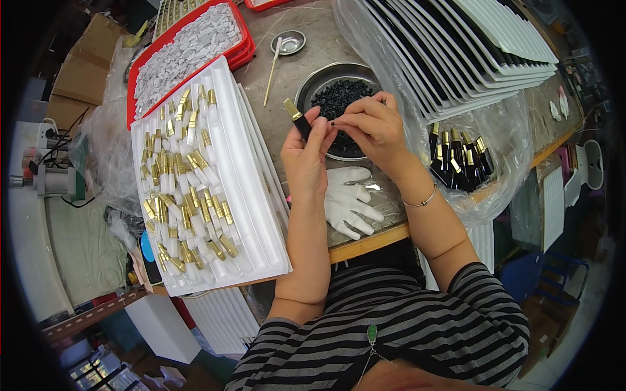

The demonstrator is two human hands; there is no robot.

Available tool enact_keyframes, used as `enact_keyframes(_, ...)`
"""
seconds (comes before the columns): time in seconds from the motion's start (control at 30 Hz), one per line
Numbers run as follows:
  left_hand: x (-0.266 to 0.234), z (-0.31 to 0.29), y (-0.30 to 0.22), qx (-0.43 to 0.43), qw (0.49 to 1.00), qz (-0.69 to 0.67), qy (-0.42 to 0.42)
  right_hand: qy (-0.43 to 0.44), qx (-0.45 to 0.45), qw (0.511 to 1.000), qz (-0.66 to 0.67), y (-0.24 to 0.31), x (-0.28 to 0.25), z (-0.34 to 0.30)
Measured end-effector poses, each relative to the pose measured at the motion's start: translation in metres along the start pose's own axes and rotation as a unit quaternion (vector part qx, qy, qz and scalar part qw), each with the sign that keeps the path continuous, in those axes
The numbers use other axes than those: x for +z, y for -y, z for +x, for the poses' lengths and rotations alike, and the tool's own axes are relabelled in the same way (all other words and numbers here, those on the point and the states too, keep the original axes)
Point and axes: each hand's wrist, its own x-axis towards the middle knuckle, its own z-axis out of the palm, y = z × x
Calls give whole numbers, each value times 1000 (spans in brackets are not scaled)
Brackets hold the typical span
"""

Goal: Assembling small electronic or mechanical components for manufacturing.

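The small tube (297,115) is smooth and shaped like a slim box. One end is shiny gold and the rest is black. It is in the left hand (305,158), up over the table (316,26), near the left edge of the round metal bowl (318,82).

The tube stands on a slant. Its gold end points up, away from the person and a bit to the left. Its black end goes down and a bit to the right, into the hand, so its tip is hidden. The long way of the tube runs along that slant.

The left fingers are curled shut around the black part. The right hand (380,130) is close beside, with its thumb and finger pinching a tiny black bit (332,124). The bit is too small to tell its shape.

More black bits (342,94) lie in the bowl. A white glove (352,201) lies on the table, just below the bowl.
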Motion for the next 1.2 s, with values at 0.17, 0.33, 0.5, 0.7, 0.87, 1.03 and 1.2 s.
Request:
enact_keyframes(0.17, 0, -1, -3, 8, 991, -113, 67, -24, 25, 999, 21, 1, 3, -2)
enact_keyframes(0.33, 2, -2, -1, 9, 988, -124, 91, -45, 53, 996, 60, 7, 8, -5)
enact_keyframes(0.5, 3, 0, 3, -18, 985, -150, 89, -43, 127, 984, 117, 11, 13, -7)
enact_keyframes(0.7, -2, 2, 5, -47, 980, -178, 71, -22, 172, 977, 126, 10, 11, -8)
enact_keyframes(0.87, -1, 1, 6, -32, 986, -152, 67, -16, 137, 986, 93, 10, 9, -6)
enact_keyframes(1.03, -1, 1, 8, -27, 990, -129, 42, -13, 126, 990, 64, 7, 10, -7)
enact_keyframes(1.2, 0, 0, 8, -30, 994, -101, 8, -13, 123, 991, 60, 6, 10, -8)
